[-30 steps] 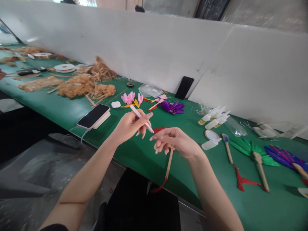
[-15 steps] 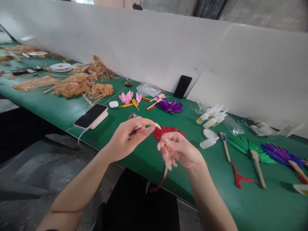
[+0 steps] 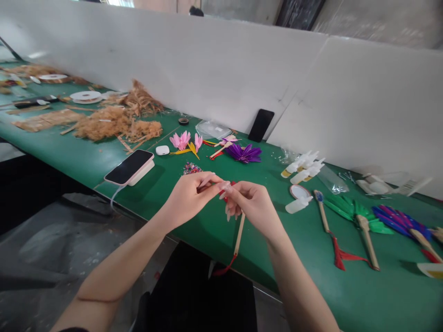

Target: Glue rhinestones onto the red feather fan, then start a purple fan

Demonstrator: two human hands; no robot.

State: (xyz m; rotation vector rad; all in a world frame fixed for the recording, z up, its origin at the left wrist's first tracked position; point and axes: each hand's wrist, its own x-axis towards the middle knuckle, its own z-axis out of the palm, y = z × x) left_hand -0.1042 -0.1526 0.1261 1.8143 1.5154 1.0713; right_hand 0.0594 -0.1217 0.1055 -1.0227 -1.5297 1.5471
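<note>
My left hand and my right hand meet at their fingertips above the green table. Both are closed in a pinch; whatever lies between the fingertips is too small or too hidden to make out. Under my right hand lies a red feather fan, its petals mostly covered by my fingers. The fan's wooden handle points toward me and ends in a red tassel at the table edge. A small heap of colourful beads or gems sits just beyond my left hand.
A phone on a white block stands left, near fibre heaps. Pink feathers and a purple feather fan lie ahead. Right are glue bottles, a green feather fan and a blue-purple one. A white partition stands behind.
My right hand has moved left and up, and its fingertips now touch those of my left hand. More of the fan's handle and the bead heap shows.
</note>
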